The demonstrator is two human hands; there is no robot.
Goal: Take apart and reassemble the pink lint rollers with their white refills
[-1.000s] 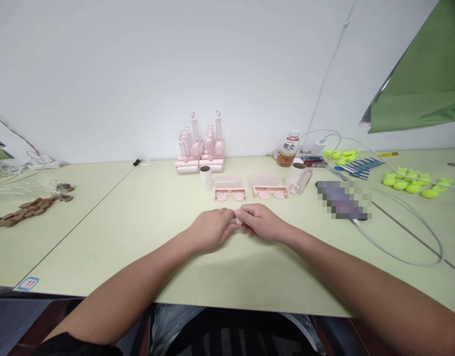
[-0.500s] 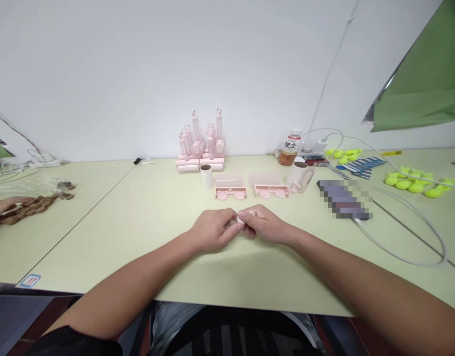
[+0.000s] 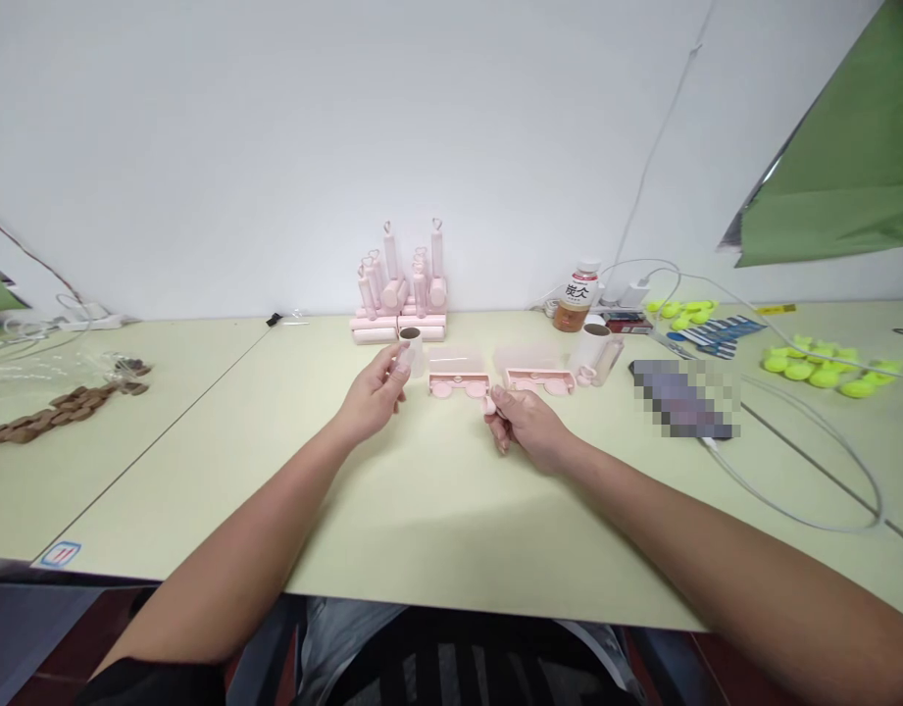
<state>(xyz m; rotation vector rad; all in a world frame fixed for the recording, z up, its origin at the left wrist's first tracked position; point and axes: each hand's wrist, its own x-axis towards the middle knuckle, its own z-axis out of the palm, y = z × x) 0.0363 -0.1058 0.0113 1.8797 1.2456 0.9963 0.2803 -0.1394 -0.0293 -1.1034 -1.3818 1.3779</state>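
Right-hand grip [image 3: 528, 424]: pinched on a small pink piece [image 3: 489, 404] (presumably light, stiff plastic; best held by its edge); left-hand grip [image 3: 374, 397]: fingers nearly together near white tube [image 3: 417, 360], contents unclear.

Workshop — numbered table [image 3: 451, 539]; pink parts [image 3: 422, 322]

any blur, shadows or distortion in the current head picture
In the head view, wide-angle distortion stretches the forearms; in that same view, a faint, soft shadow lies on the table, pixelation covers most of the phone, and the pale piece in the right grip is too soft to show fine detail.
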